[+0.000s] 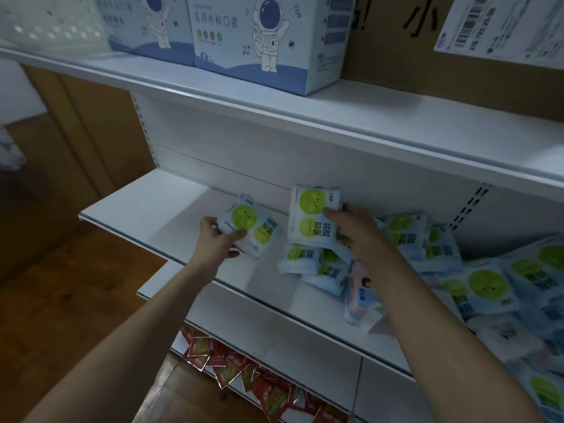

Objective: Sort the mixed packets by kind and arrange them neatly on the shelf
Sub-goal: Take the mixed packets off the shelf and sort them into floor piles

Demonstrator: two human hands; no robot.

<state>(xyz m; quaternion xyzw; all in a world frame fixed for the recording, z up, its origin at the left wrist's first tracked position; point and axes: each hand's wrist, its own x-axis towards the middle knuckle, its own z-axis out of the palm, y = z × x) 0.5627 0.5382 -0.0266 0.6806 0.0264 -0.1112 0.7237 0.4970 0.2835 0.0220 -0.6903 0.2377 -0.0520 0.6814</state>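
My left hand [218, 239] grips a light-blue packet with green circles [248, 228] just above the white middle shelf [171, 221]. My right hand [355, 230] holds a second packet of the same kind [311, 216] upright, a little to the right. Below my right hand lies a loose heap of the same green-circle packets [308, 264]. A pink and blue packet [361, 296] lies near the shelf's front edge, partly hidden by my right forearm. More green-circle packets [488, 285] are piled at the right.
The upper shelf [274, 111] carries blue-and-white boxes with an astronaut picture [262, 41] and a brown cardboard carton [457, 80]. Red sachets [244, 374] lie scattered on the bottom shelf. A wooden floor [61, 285] lies to the left.
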